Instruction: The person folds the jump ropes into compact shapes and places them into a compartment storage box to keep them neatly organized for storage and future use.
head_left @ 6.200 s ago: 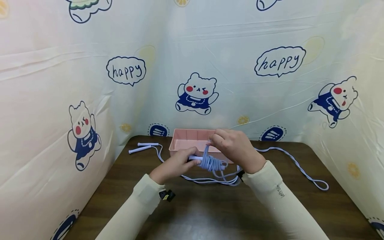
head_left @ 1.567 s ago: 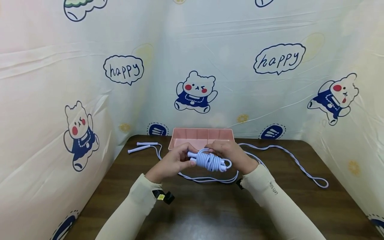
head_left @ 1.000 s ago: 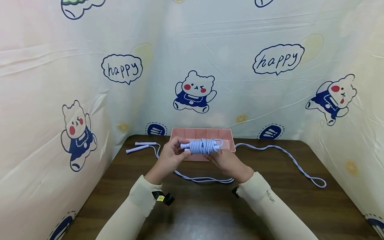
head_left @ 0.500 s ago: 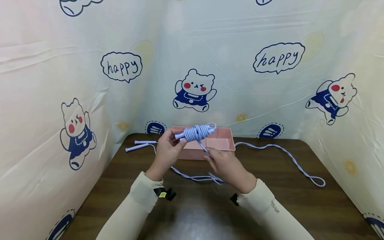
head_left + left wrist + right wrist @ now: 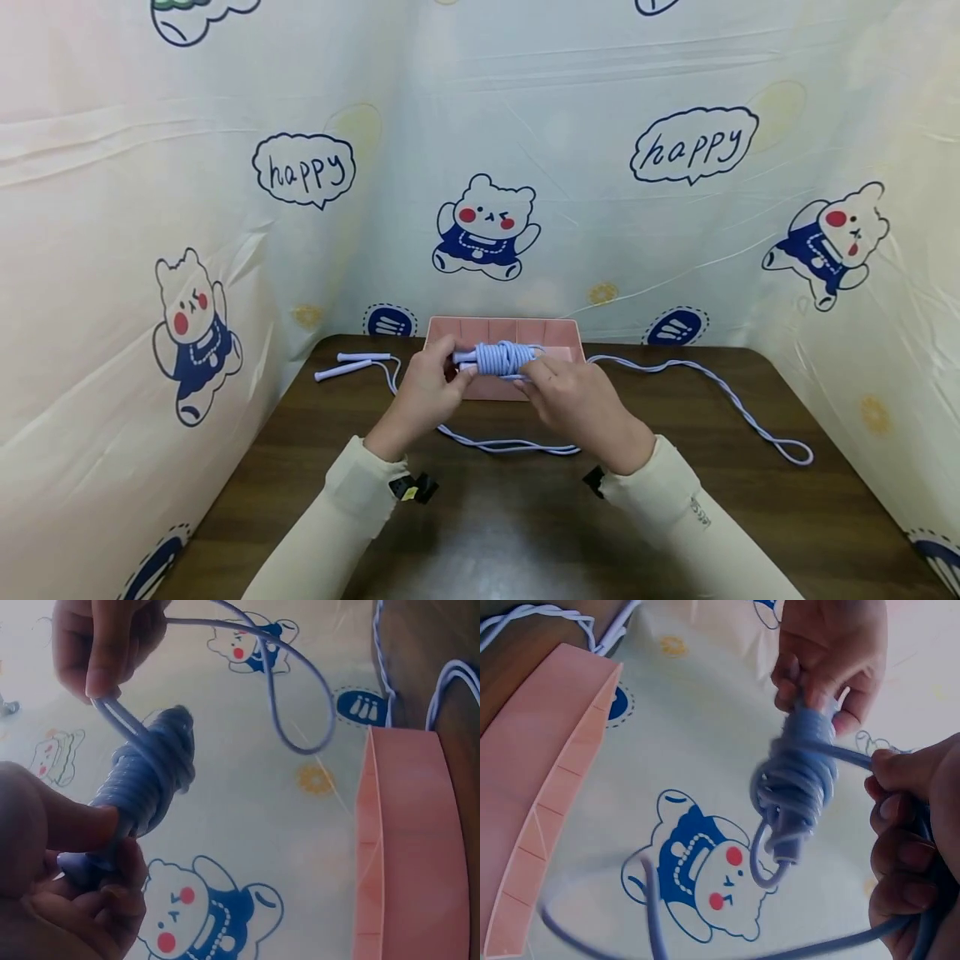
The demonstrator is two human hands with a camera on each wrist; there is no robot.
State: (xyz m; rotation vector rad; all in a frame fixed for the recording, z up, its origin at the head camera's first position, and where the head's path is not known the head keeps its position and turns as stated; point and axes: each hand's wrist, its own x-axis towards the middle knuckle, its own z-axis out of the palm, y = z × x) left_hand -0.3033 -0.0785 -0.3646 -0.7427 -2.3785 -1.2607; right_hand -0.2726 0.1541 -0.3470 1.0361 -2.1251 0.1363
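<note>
A light blue jump rope [image 5: 501, 359] is held above the table, its cord wound in many turns around its two handles. My left hand [image 5: 423, 387] grips the handle ends at the left of the bundle, thumb toward me. Close to the other end, my right hand [image 5: 581, 404] holds the doubled cord, pulled taut from the coil in the right wrist view. A loose loop of cord [image 5: 330, 712] trails from the right hand in the left wrist view. Behind the bundle stands a pink divided box [image 5: 495, 389], partly hidden by the hands.
On the dark wooden table [image 5: 480, 517] lie two more light blue handles [image 5: 345, 370] at the back left. Twisted cord [image 5: 517, 446] runs across in front of the box, and more cord [image 5: 720, 385] ends in a loop at right. A printed curtain [image 5: 487, 108] encloses the table.
The right hand has carried the cord around the bundle repeatedly, and the coil has grown thicker. Since half a second ago, the bundle has come down from above the box and the right hand has risen beside it.
</note>
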